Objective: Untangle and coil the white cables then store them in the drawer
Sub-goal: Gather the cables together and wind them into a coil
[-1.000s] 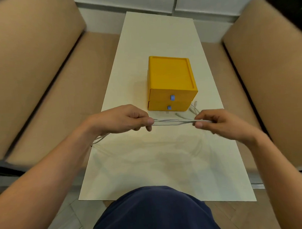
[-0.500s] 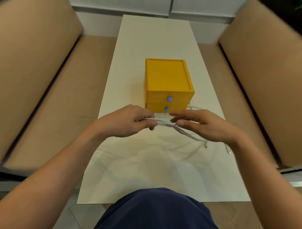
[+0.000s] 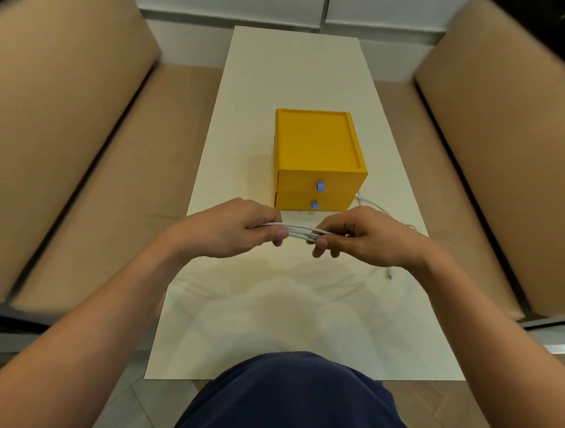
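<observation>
White cables (image 3: 296,231): thin, smooth round cords, several strands bunched side by side, held taut in the air over the middle of the cream table (image 3: 294,325). Loose ends trail on the tabletop to the right.

Left hand (image 3: 233,228): fingers curled, thumb pinching the bundle.

Right hand (image 3: 362,236): thumb and forefinger pinch the same strands, other fingers loosely bent.

Yellow two-drawer box (image 3: 317,148): matte, squarish, blue knobs, both drawers closed, just beyond the hands.

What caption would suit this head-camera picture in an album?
The left hand and right hand hold white cables over the table, before shut yellow drawers.
</observation>
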A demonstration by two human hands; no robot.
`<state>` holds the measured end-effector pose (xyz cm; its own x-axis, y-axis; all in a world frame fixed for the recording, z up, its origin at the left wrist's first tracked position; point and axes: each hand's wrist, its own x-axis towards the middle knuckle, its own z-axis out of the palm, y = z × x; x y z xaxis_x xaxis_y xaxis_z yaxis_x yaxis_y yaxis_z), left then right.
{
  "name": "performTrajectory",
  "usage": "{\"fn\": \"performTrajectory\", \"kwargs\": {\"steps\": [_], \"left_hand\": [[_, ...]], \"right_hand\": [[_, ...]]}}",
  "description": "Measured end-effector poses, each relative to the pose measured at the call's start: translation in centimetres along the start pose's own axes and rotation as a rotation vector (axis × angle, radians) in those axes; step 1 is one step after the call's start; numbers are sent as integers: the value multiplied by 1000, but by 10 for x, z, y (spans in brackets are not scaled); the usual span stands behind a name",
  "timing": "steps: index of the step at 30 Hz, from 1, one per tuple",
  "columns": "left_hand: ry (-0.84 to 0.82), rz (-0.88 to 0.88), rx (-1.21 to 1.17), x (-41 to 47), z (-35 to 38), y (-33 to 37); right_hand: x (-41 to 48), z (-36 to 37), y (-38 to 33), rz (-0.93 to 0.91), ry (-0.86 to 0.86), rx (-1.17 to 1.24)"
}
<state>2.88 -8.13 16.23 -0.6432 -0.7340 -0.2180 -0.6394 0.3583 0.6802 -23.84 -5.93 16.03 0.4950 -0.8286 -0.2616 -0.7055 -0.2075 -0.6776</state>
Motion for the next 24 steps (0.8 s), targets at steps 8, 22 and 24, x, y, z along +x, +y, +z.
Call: {"fn": "performTrajectory", "kwargs": {"steps": [8, 22, 24], "left_hand": [[18, 26, 11, 2, 1, 2], [-99, 11, 142, 6, 5, 5], [-105, -8, 158, 7, 6, 5]], "right_hand": [[3, -3, -4, -29, 179, 79], [10, -4, -15, 96, -89, 173], [10, -3, -20, 93, -44, 55]]}}
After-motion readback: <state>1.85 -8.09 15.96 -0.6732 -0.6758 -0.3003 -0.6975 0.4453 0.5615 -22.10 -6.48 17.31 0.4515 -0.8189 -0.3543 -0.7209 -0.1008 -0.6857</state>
